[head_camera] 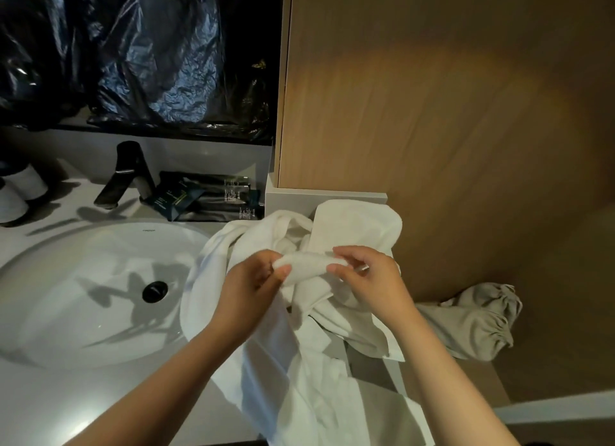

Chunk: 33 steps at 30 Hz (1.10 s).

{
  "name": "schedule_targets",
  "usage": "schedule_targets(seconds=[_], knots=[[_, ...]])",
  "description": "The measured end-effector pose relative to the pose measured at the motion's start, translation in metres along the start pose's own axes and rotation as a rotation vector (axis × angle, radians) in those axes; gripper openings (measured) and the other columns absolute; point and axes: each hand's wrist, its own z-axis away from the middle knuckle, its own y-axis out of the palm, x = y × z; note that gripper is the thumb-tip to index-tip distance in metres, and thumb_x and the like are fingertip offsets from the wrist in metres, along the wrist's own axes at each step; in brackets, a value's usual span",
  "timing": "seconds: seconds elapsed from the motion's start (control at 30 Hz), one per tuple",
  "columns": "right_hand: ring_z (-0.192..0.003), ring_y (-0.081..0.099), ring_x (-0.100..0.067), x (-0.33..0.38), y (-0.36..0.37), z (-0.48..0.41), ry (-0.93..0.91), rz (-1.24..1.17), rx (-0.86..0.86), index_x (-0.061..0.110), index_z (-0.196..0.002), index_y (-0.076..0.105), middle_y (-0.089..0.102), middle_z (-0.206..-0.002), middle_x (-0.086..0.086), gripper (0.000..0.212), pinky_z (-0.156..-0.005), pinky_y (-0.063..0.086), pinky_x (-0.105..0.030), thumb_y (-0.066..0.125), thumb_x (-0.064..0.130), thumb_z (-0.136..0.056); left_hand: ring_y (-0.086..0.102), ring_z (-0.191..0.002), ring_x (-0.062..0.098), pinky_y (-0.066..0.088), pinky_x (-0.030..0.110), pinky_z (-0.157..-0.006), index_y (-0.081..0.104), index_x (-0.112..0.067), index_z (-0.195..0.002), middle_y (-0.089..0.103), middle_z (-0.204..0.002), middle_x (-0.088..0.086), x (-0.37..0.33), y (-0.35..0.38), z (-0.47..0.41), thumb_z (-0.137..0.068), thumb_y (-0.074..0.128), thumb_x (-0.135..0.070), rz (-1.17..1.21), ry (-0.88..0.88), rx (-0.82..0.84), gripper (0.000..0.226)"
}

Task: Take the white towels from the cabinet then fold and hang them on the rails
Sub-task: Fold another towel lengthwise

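Note:
A heap of white towels (299, 362) lies crumpled on the counter to the right of the sink, spilling over the front edge. My left hand (248, 287) and my right hand (369, 276) both pinch a small rolled part of a white towel (306, 266) and hold it just above the heap, one hand at each end. Another white towel (357, 224) lies folded over at the back of the heap. No rail is in view.
A white sink (83, 295) with a black drain (154, 291) fills the left. Behind it stand a black faucet (128, 176), dark toiletry packets (206, 196) and white cups (20, 186). A wooden cabinet door (449, 112) rises on the right. A grey cloth bag (479, 322) lies beside the towels.

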Motion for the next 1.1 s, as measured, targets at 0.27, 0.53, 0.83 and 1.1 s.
schedule_targets(seconds=[0.27, 0.53, 0.83, 1.1], knots=[[-0.111, 0.057, 0.003, 0.062, -0.027, -0.016, -0.174, -0.092, 0.099, 0.028, -0.115, 0.07, 0.068, -0.115, 0.015, 0.025, -0.093, 0.043, -0.017, 0.064, 0.031, -0.091, 0.065, -0.08, 0.013, 0.051, 0.022, -0.069, 0.063, -0.011, -0.095, 0.068, -0.086, 0.005, -0.061, -0.028, -0.033, -0.097, 0.054, -0.018, 0.279, 0.11, 0.092, 0.012], [-0.084, 0.064, -0.008, 0.126, -0.049, -0.023, -0.237, -0.337, 0.242, 0.008, -0.101, 0.071, 0.072, -0.091, 0.003, 0.017, -0.077, 0.046, -0.017, 0.057, 0.015, -0.096, 0.057, -0.075, 0.013, 0.043, 0.026, -0.068, 0.064, -0.015, -0.089, 0.062, -0.079, -0.003, -0.127, -0.075, -0.057, -0.092, 0.051, -0.028, -0.095, 0.465, 0.036, 0.019], [-0.061, 0.044, -0.015, 0.168, -0.086, -0.024, -0.422, -0.229, 0.079, -0.003, -0.073, 0.047, 0.045, -0.064, -0.003, 0.045, -0.062, 0.038, -0.02, 0.051, 0.034, -0.1, 0.052, -0.071, 0.005, 0.036, 0.012, -0.06, 0.062, -0.012, -0.087, 0.059, -0.075, -0.001, -0.189, -0.108, -0.084, -0.098, 0.05, -0.016, -0.147, 0.595, -0.16, 0.016], [-0.064, 0.057, -0.017, 0.176, -0.152, -0.028, -0.494, -0.173, -0.257, 0.012, -0.071, 0.065, 0.059, -0.064, -0.004, 0.023, -0.071, 0.048, -0.033, 0.064, 0.021, -0.093, 0.053, -0.071, 0.017, 0.034, 0.023, -0.057, 0.059, -0.016, -0.088, 0.058, -0.076, 0.008, -0.218, -0.143, -0.12, -0.098, 0.046, -0.019, -0.155, 0.503, -0.398, 0.017]])
